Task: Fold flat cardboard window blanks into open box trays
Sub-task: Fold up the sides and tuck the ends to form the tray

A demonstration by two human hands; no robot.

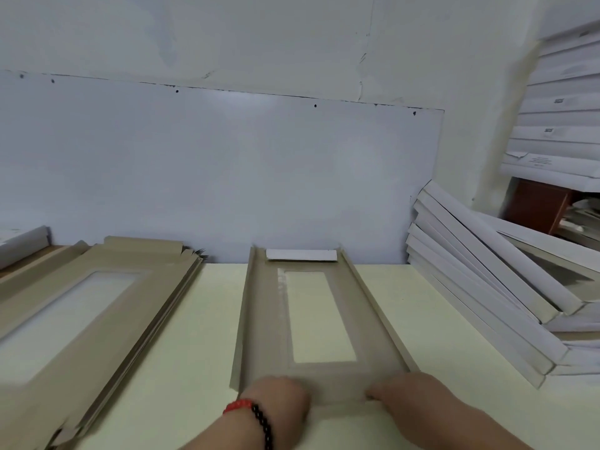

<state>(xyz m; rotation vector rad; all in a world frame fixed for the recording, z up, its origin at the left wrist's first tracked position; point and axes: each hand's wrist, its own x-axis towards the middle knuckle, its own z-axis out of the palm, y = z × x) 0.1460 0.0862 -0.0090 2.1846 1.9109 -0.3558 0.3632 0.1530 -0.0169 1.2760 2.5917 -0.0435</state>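
1. Half-folded window blank (324,319) at table centre, both long side walls raised, holding nothing
2. Two hands at its near edge: left hand (279,401) and right hand (406,396) apart, grip unclear
3. Flat blank stack (97,303) left; leaning finished trays (487,287) right
4. Pale table (194,352), white wall (227,157)

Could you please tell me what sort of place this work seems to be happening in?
Probably a small packaging workshop: a stack of flat window blanks lies on the table, folded trays lean at the right, and white boxes are piled against the wall.
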